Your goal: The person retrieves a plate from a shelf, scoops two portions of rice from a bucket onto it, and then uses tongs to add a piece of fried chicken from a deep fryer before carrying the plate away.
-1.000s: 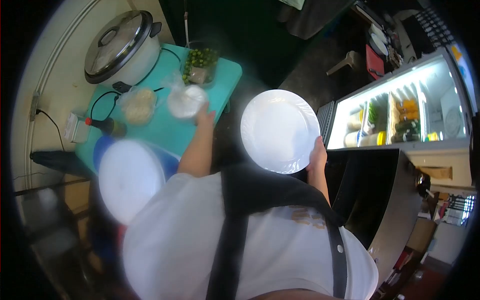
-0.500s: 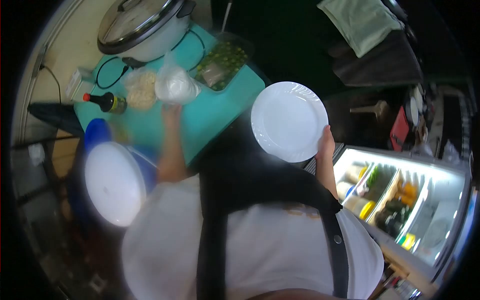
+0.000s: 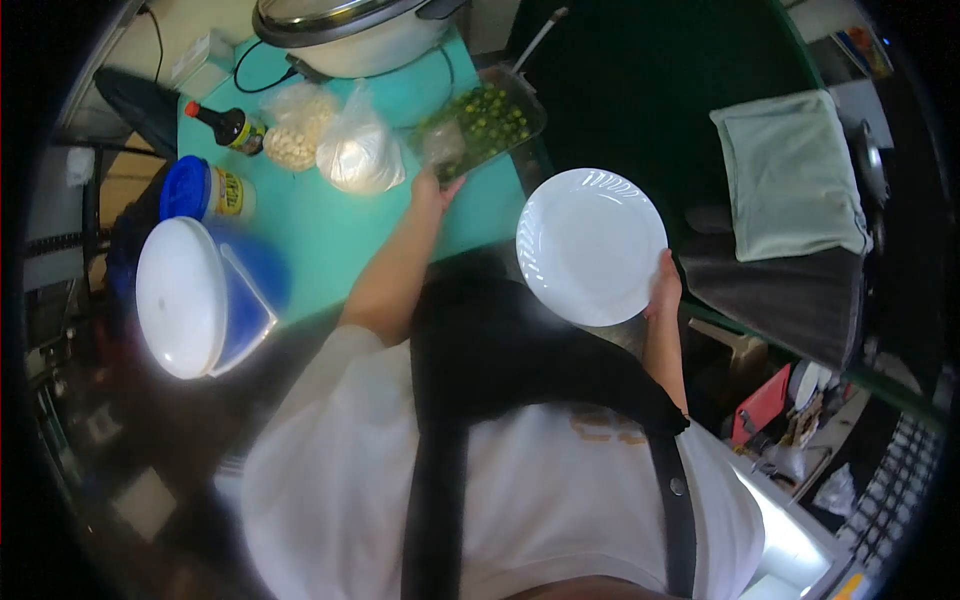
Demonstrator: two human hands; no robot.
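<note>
Just right of centre, our white plate is held at its rim by our right hand. Our left hand, above centre, is at the near edge of a clear tub of green fruits; whether it grips, we cannot tell. At upper left we see a dark bottle.

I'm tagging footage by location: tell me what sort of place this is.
Probably a kitchen: a cooker and a bottle stand on the table, and the right hand holds a plate.
</note>
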